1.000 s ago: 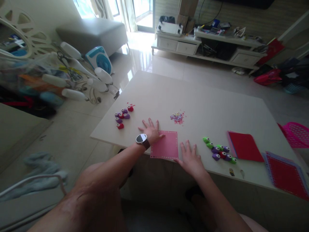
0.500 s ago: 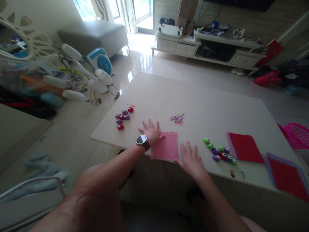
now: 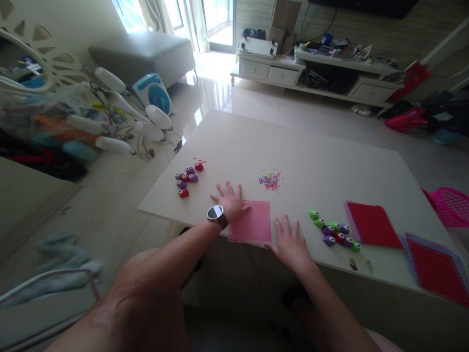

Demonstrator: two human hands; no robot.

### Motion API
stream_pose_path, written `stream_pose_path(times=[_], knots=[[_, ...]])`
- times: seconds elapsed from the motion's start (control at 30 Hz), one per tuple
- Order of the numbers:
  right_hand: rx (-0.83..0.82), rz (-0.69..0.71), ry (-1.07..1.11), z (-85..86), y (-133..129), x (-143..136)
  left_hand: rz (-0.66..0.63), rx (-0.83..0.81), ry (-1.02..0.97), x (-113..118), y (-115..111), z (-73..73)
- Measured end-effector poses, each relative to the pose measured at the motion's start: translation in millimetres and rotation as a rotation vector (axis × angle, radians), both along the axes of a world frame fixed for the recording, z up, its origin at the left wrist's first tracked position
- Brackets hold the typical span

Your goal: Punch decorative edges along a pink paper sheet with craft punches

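A pink paper sheet (image 3: 252, 224) with small punched holes along its edges lies at the near edge of the white table (image 3: 311, 166). My left hand (image 3: 230, 201), a watch on its wrist, rests flat with fingers spread, its thumb over the sheet's upper left part. On the other side, my right hand (image 3: 290, 240) lies flat with fingers apart, its thumb touching the sheet's lower right corner. Beyond the sheet is a small heap of coloured paper bits (image 3: 270, 181). Red and purple craft punches (image 3: 185, 178) stand to the left, and green, purple and red craft punches (image 3: 335, 231) to the right.
A stack of red paper sheets (image 3: 373, 224) lies on the right, and hole-edged red and purple sheets (image 3: 437, 269) sit at the table's right corner. Two small items (image 3: 352, 264) lie near the front edge. A pink basket (image 3: 452, 205) stands beyond the table's right side.
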State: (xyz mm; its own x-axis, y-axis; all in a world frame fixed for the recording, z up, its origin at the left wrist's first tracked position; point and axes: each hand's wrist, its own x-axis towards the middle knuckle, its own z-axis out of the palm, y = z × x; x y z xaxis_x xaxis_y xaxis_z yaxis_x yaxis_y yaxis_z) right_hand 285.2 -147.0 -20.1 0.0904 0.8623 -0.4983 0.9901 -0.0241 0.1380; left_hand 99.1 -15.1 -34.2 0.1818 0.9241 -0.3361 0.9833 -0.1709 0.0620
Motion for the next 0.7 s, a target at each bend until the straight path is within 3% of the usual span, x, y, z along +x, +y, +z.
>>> stream_pose_path(times=[0.27, 0.7], knots=[[0.009, 0.004, -0.009, -3.2, -0.3, 0.7, 0.001, -0.029, 0.020, 1.2, -0.3, 4.3], [0.004, 0.005, -0.008, -3.2, -0.3, 0.7, 0.004, -0.013, 0.001, -0.4, -0.4, -1.6]])
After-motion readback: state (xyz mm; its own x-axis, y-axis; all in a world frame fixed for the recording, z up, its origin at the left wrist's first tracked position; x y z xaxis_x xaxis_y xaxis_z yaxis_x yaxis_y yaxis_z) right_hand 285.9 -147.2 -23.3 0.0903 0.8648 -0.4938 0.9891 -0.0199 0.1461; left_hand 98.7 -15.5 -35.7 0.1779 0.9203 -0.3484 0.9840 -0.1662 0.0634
